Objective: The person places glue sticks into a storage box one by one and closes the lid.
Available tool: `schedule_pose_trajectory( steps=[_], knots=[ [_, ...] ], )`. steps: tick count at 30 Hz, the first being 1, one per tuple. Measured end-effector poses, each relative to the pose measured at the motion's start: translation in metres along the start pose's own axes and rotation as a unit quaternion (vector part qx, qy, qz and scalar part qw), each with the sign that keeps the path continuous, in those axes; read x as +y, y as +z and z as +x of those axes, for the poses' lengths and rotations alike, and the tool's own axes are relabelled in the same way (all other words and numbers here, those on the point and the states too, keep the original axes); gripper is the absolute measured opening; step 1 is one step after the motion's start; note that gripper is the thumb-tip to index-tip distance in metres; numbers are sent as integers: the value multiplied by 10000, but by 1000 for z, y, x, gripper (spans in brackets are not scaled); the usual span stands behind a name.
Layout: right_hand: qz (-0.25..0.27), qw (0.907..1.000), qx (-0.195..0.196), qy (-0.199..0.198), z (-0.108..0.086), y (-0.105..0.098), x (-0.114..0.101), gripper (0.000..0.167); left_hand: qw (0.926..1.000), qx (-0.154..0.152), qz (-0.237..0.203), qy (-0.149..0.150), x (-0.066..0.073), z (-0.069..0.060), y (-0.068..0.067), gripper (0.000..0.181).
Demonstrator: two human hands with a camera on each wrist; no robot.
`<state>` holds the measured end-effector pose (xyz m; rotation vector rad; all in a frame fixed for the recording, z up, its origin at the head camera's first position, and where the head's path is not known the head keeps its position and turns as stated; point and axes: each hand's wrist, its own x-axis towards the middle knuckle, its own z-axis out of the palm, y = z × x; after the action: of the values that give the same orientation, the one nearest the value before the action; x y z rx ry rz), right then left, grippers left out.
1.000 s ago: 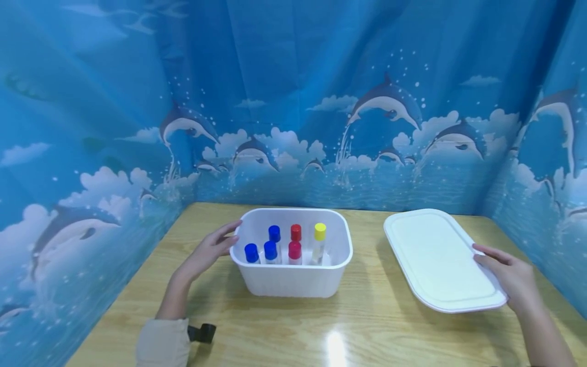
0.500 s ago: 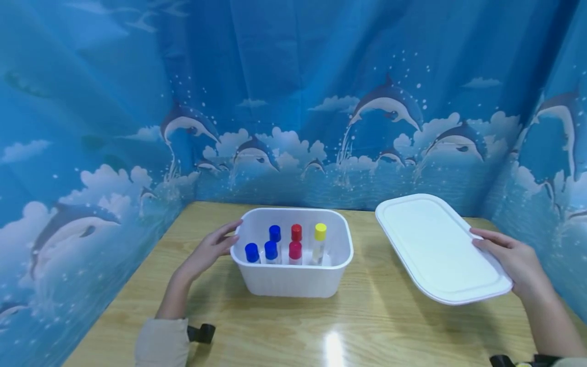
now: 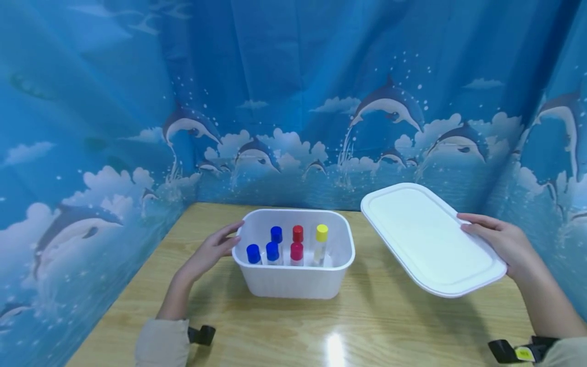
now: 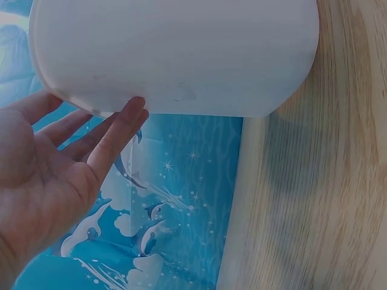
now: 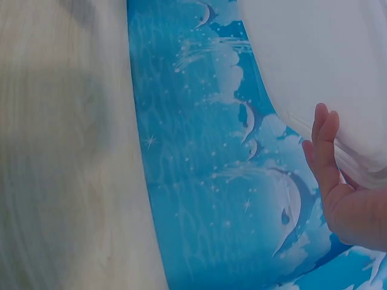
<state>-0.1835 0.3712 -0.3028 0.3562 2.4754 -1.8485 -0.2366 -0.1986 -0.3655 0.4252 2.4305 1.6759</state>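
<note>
A white plastic tub (image 3: 293, 283) stands on the table. Inside are several small clear bottles: blue caps (image 3: 272, 250) on the left, red caps (image 3: 297, 251) in the middle, a yellow cap (image 3: 322, 233) on the right. My left hand (image 3: 215, 252) touches the tub's left end at the rim; in the left wrist view its fingers (image 4: 112, 145) lie fairly straight against the outer wall. My right hand (image 3: 502, 239) holds a white lid (image 3: 426, 234) by its right edge, tilted above the table. In the right wrist view, fingers (image 5: 326, 145) support the lid's underside.
The wooden table (image 3: 357, 326) ends at a blue dolphin-print curtain (image 3: 284, 102) at the back and sides. Black wrist mounts (image 3: 202, 335) show on both wrists. The lid's shadow falls on the table right of the tub.
My right hand has raised the lid and brought it left, closer to the tub. The left hand, the tub and the bottles stay in place.
</note>
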Motion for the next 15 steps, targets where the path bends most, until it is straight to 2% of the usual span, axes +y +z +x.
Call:
schedule_pose_trajectory(
  steps=[8,15],
  knots=[
    [-208,9993,-277,-129,4,14,-23,22,10000,-13,-19,16,0,0,0,55],
    [-176,9976,-566,-359,9,30,-39,17,10000,16,15,-59,1,1,1,58]
  ],
)
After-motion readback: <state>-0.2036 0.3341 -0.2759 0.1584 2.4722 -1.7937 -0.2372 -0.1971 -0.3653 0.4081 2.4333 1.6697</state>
